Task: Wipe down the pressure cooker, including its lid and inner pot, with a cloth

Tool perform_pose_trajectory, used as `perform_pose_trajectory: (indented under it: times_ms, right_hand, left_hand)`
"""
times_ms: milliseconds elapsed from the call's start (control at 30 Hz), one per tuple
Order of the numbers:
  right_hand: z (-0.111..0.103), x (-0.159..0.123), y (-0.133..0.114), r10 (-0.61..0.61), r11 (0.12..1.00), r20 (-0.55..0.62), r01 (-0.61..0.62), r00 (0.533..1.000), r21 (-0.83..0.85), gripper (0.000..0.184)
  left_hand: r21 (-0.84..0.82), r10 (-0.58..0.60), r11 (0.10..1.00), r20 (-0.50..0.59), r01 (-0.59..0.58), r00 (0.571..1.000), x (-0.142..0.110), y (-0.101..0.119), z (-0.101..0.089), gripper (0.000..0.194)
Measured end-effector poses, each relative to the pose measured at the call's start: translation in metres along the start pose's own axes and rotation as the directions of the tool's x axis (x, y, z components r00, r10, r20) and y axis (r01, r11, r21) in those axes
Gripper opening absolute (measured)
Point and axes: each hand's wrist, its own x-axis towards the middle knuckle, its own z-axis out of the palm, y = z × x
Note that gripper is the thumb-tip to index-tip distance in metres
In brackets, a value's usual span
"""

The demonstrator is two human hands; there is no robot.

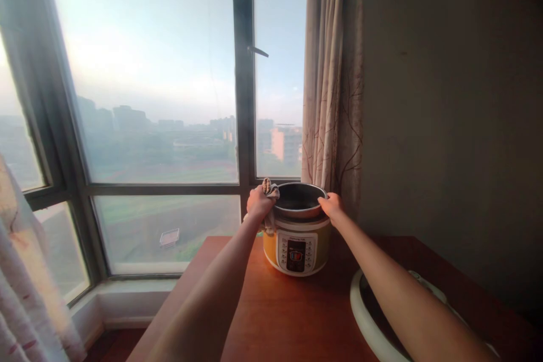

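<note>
A dark inner pot (298, 198) sits partly raised in the mouth of a yellow-and-white rice cooker (271, 246), its rim above the cooker's top edge. My left hand (258, 203) is closed on a patterned cloth (270, 189) at the pot's left side; whether its fingers also grip the rim is hidden. On the opposite side, my right hand (332, 205) pinches the pot's rim, thumb on top. The cooker's front panel (296, 254), with a dark display and button labels, faces me.
The reddish-brown table (254, 305) carries the cooker. A white-rimmed lid (360, 305) lies at the lower right, partly under my right forearm. Windows with a dark frame (245, 96) stand behind, and a curtain (324, 68) hangs close behind the cooker.
</note>
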Motion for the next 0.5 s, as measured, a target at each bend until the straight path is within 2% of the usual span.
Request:
perform_pose_trajectory:
  times_ms: [167,333,433,500]
  right_hand:
    - [-0.01,-0.001,-0.024,-0.091,0.964,-0.111,0.116,0.99,0.238,0.028]
    - [-0.044,-0.009,-0.056,-0.17,0.868,-0.25,0.264,0.953,0.42,0.013]
    - [-0.07,-0.029,-0.066,-0.194,0.811,-0.291,0.32,0.937,0.49,0.015]
    - [-0.086,-0.05,-0.064,-0.211,0.776,-0.29,0.34,0.933,0.531,0.018]
  left_hand:
    - [-0.043,0.01,0.999,-0.054,-0.012,0.998,0.01,0.012,-0.021,0.036]
    - [-0.133,0.065,0.987,-0.146,-0.085,0.987,0.018,0.032,-0.059,0.036]
    - [-0.241,0.104,0.957,-0.233,-0.161,0.967,0.006,0.043,-0.082,0.031]
    - [-0.353,0.131,0.901,-0.333,-0.252,0.934,-0.012,0.047,-0.095,0.027]
